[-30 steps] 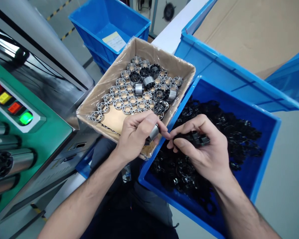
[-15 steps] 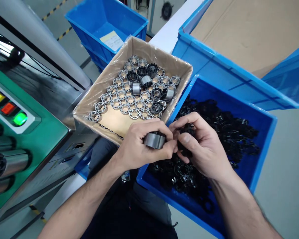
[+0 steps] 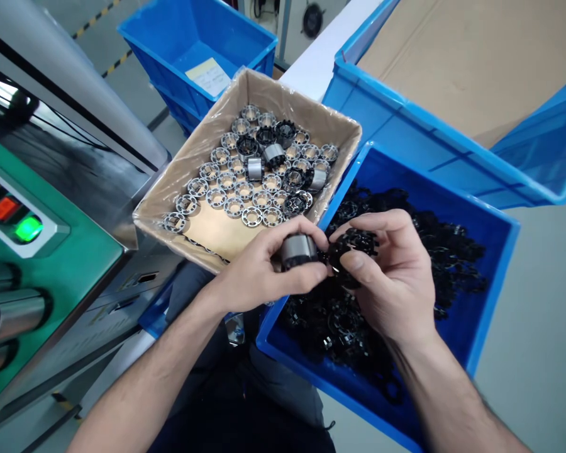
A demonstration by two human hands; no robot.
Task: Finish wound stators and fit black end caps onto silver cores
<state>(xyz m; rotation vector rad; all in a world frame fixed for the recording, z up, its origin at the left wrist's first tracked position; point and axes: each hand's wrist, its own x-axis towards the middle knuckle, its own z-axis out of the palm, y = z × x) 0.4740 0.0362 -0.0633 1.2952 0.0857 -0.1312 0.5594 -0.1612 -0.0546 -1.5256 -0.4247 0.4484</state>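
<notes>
My left hand point(image 3: 268, 264) is closed around a silver metal core point(image 3: 298, 250) with black plastic on its end. Beside it, my right hand point(image 3: 391, 270) pinches black toothed plastic rings point(image 3: 356, 248) between thumb and fingers; how many is hard to tell. Both hands are close together over the near edge of a blue bin point(image 3: 493, 302) heaped with black plastic parts point(image 3: 453, 251). Behind my left hand, a plastic-lined carton point(image 3: 163, 189) holds many silver slotted metal rings point(image 3: 234, 206), with some black-ended cores point(image 3: 273, 154) lying on top.
At left stands a green machine top point(image 3: 75, 277) with a lit green button point(image 3: 28, 229) and metal cylinders point(image 3: 19, 314). A blue bin with a paper slip point(image 3: 207, 77) is behind the carton. Another blue bin point(image 3: 382, 113) with cardboard is at the upper right.
My left hand has turned the metal core, so black plastic now shows at its lower end. My right hand has moved slightly right and opened its grip enough to show more of the black rings.
</notes>
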